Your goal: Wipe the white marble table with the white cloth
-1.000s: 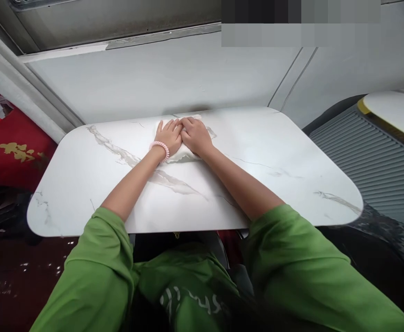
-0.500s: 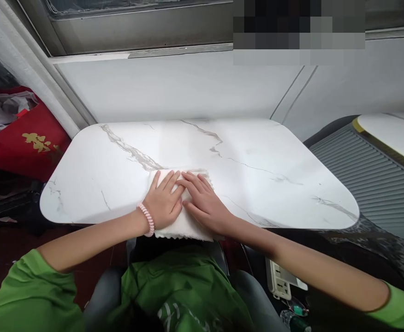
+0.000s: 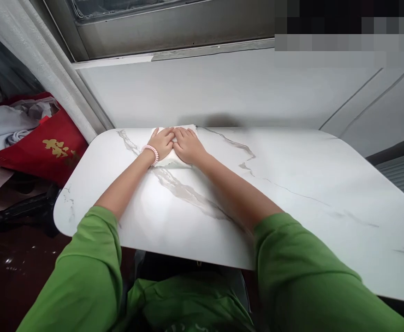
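Observation:
Both my hands lie flat, fingers stretched out, on a folded white cloth point(image 3: 170, 160) at the far edge of a white marble-patterned table point(image 3: 292, 203). My left hand point(image 3: 160, 142), with a pink coil band on the wrist, covers the cloth's left part. My right hand point(image 3: 187, 145) presses beside it, fingertips touching the left hand's. Most of the cloth is hidden under the hands. My arms, in green sleeves, reach across the table.
A grey wall and a window ledge point(image 3: 174, 53) run behind the table. A red cloth with gold marks point(image 3: 46, 150) and grey fabric point(image 3: 11, 124) lie to the left. A dark floor point(image 3: 11, 272) shows below left.
My hands have pushed the cloth from the table's near edge to its far edge. The camera has swung left. One second ago the cloth was also at the far edge.

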A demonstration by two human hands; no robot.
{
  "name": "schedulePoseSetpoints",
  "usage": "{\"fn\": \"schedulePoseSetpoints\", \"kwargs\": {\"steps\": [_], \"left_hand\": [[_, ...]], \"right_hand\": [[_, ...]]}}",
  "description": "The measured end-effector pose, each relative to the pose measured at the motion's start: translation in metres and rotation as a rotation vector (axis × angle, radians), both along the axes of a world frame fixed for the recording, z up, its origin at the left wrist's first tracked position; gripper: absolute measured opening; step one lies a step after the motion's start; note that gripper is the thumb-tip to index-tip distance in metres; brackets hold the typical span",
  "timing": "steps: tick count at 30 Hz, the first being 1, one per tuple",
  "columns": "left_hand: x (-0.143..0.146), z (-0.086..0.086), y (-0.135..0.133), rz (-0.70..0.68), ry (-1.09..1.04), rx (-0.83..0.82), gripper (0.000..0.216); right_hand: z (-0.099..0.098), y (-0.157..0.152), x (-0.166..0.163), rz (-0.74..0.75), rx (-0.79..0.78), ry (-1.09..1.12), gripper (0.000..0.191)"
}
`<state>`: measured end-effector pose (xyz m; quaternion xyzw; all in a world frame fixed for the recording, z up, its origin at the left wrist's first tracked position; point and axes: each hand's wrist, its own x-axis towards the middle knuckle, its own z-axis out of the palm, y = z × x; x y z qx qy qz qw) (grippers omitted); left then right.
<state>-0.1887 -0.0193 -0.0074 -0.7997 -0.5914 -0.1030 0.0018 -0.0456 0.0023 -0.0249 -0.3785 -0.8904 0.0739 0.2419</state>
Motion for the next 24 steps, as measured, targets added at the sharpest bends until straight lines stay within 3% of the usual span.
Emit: {"fn": "schedulePoseSetpoints", "kwargs": {"steps": [6, 13, 17, 24], "left_hand": [[-0.008, 0.004, 0.038, 0.018, 0.032, 0.004, 0.048], [-0.005, 0.003, 0.031, 0.026, 0.072, 0.008, 0.047], [0.002, 0.0, 0.0, 0.03, 0.078, 0.007, 0.046], [0.017, 0.006, -0.1, -0.016, 0.077, 0.003, 0.046]], "right_hand": [[-0.003, 0.036, -0.014, -0.06, 0.031, 0.049, 0.047], [-0.004, 0.028, -0.009, -0.056, 0.023, 0.074, 0.048], [-0.001, -0.003, 0.001, -0.056, -0.007, 0.04, 0.052], [0.003, -0.102, 0.018, -0.054, -0.029, 0.022, 0.052]]}}
